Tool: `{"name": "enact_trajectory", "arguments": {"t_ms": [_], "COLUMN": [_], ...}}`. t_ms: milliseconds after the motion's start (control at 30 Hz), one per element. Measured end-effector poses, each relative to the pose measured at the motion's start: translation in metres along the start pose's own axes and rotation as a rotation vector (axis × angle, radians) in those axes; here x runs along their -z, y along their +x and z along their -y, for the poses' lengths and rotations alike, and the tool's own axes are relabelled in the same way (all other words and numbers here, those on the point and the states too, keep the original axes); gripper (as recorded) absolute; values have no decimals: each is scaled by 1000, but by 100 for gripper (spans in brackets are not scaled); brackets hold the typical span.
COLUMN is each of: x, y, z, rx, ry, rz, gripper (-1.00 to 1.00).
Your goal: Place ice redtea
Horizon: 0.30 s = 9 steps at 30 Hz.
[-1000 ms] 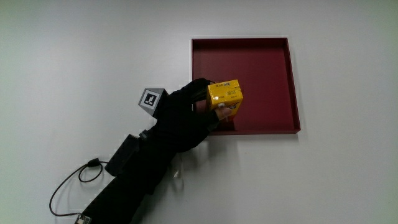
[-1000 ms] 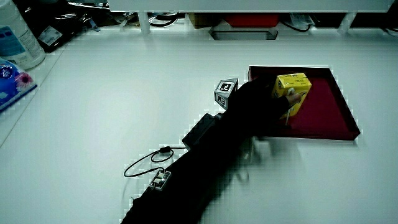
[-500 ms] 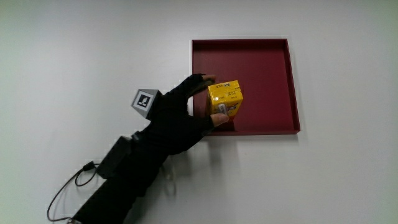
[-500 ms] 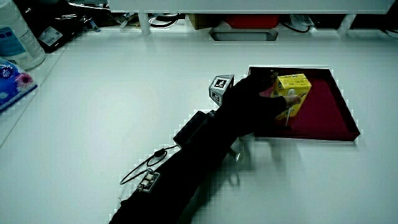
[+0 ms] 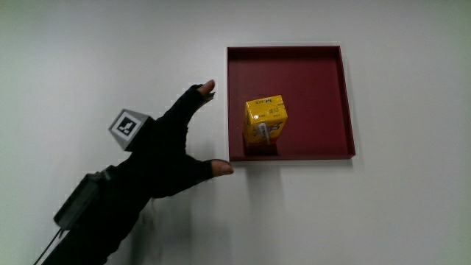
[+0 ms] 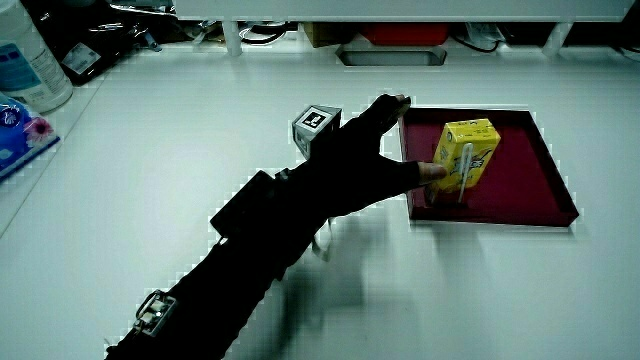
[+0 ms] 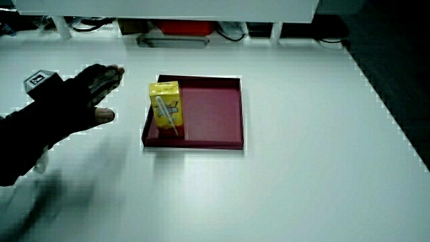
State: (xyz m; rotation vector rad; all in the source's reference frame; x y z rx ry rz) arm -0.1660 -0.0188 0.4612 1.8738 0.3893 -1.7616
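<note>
- The ice red tea carton (image 5: 265,122) stands upright inside the dark red tray (image 5: 321,81), close to the tray's wall nearest the person and toward the corner nearest the hand; its straw shows on the face turned to the person in a side view (image 6: 464,168).
- The gloved hand (image 5: 168,148) lies over bare table just beside the tray, at about nine o'clock from the carton in the main view. Its fingers are spread and grasp nothing, so the carton appears set down and the placing done.
- Thumb and forefinger point toward the tray but do not touch the carton.
- From twelve to three o'clock of the carton, the tray floor is bare.
- White table (image 5: 88,59) surrounds the hand, leaving ample room to draw away without brushing the tray's low rim.
</note>
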Motion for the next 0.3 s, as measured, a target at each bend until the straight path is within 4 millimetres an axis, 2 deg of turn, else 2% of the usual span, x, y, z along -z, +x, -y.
{"name": "enact_trajectory", "arguments": {"t_ms": [67, 300], "x": [-6, -22], "y": [0, 4], "z": [9, 33], "rx": [-29, 4], "ry": [1, 7], "rz": [-39, -20], "gripper": [-100, -100]}}
